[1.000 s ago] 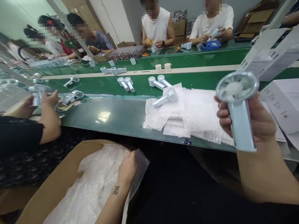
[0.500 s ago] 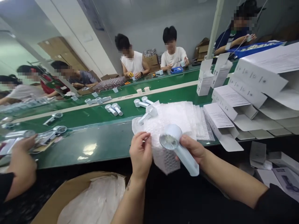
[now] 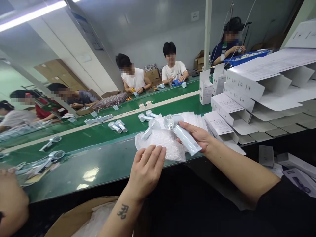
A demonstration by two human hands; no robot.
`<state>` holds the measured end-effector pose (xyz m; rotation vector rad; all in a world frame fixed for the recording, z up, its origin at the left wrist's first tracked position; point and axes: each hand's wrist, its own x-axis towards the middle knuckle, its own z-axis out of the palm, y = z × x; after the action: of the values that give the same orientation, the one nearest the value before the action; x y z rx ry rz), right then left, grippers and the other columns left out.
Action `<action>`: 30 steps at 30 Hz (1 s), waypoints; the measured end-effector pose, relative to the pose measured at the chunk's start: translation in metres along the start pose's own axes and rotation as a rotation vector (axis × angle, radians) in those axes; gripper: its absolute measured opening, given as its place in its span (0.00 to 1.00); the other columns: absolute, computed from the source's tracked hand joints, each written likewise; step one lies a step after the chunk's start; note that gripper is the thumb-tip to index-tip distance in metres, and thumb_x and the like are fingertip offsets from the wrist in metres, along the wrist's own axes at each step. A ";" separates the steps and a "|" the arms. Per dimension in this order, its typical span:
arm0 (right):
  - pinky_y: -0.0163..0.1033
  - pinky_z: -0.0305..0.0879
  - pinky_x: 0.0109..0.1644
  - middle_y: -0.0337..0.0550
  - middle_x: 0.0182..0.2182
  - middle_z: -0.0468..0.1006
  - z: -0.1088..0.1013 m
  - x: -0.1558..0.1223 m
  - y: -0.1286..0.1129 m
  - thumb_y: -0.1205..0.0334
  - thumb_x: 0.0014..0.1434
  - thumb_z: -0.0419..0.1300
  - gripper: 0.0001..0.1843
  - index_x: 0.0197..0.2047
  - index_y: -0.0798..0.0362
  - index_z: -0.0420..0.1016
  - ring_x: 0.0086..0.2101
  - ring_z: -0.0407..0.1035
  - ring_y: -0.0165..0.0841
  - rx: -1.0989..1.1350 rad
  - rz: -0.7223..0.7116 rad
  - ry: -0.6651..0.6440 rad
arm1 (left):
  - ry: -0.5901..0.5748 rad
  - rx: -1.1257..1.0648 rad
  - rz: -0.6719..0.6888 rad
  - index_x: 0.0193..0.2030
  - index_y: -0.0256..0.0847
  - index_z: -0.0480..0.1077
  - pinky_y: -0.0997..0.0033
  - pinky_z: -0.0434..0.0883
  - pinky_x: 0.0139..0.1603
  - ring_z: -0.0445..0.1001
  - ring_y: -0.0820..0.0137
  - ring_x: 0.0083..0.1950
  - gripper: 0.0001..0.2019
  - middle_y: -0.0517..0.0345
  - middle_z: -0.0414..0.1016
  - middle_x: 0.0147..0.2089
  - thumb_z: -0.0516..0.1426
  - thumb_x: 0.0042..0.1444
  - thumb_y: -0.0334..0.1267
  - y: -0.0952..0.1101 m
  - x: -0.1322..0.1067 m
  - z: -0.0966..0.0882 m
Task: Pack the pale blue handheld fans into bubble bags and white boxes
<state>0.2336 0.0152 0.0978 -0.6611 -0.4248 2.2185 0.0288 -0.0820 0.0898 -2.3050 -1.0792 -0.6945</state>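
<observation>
The right hand (image 3: pixel 198 135) has its fingers clamped on a pale blue fan (image 3: pixel 187 139), above the bubble-wrap bag (image 3: pixel 170 148). At the bag's near side, the left hand (image 3: pixel 147 172) keeps fingers together; whether they grip it, I cannot tell.

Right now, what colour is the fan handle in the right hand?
The fan handle is pale blue; head view shows it best.

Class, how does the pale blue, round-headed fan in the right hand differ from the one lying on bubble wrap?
The held fan looks larger and nearer; the lying fan, smaller. The held fan's handle slants lower right in view, the lying fan's lower left. Both are pale blue.
</observation>
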 end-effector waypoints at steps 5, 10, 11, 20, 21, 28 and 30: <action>0.36 0.78 0.25 0.44 0.33 0.78 -0.014 -0.001 -0.018 0.61 0.60 0.63 0.16 0.49 0.56 0.68 0.30 0.77 0.36 0.043 -0.110 -0.138 | 0.087 -0.629 -0.596 0.36 0.42 0.76 0.67 0.71 0.37 0.75 0.66 0.35 0.06 0.54 0.77 0.33 0.58 0.57 0.38 -0.021 0.012 -0.025; 0.30 0.76 0.24 0.56 0.50 0.74 -0.048 0.001 -0.016 0.54 0.46 0.73 0.39 0.57 0.54 0.62 0.52 0.71 0.50 0.028 -0.123 -0.320 | 0.163 -1.143 -1.102 0.34 0.37 0.73 0.72 0.66 0.27 0.68 0.71 0.26 0.21 0.57 0.71 0.26 0.67 0.41 0.52 -0.076 0.028 -0.028; 0.30 0.76 0.25 0.57 0.51 0.73 -0.052 0.004 -0.011 0.55 0.46 0.73 0.38 0.57 0.55 0.63 0.52 0.71 0.49 0.010 -0.103 -0.327 | 0.110 -1.150 -1.128 0.33 0.36 0.71 0.73 0.64 0.25 0.66 0.73 0.24 0.21 0.59 0.69 0.24 0.67 0.39 0.52 -0.089 0.033 -0.023; 0.31 0.77 0.28 0.46 0.34 0.78 -0.034 0.036 0.004 0.58 0.62 0.61 0.16 0.51 0.56 0.65 0.33 0.77 0.32 0.189 -0.089 -0.015 | 0.077 -0.365 -0.545 0.37 0.41 0.66 0.61 0.70 0.43 0.71 0.62 0.43 0.07 0.50 0.72 0.39 0.56 0.54 0.41 -0.053 0.060 0.053; 0.30 0.76 0.28 0.45 0.34 0.78 -0.031 0.038 0.004 0.56 0.63 0.59 0.16 0.50 0.56 0.65 0.32 0.77 0.32 0.249 -0.045 -0.024 | -0.009 -0.360 -0.427 0.41 0.41 0.65 0.61 0.71 0.43 0.71 0.62 0.43 0.10 0.50 0.72 0.41 0.57 0.54 0.41 -0.035 0.059 0.061; 0.26 0.76 0.31 0.50 0.38 0.78 -0.022 0.048 0.001 0.48 0.63 0.57 0.20 0.44 0.59 0.68 0.38 0.77 0.32 0.279 0.088 -0.188 | -0.055 -0.018 -0.303 0.44 0.35 0.67 0.61 0.72 0.38 0.74 0.62 0.38 0.10 0.45 0.74 0.37 0.46 0.61 0.27 -0.009 0.044 0.094; 0.27 0.76 0.30 0.51 0.43 0.77 -0.022 0.044 -0.003 0.47 0.61 0.60 0.20 0.45 0.57 0.68 0.45 0.76 0.37 0.185 0.042 -0.219 | -0.033 -0.105 -0.380 0.48 0.35 0.67 0.63 0.72 0.39 0.75 0.63 0.39 0.13 0.46 0.76 0.38 0.46 0.61 0.27 -0.025 0.041 0.086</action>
<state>0.2229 0.0523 0.0673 -0.3333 -0.3113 2.3449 0.0516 0.0079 0.0563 -2.2246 -1.5522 -0.8748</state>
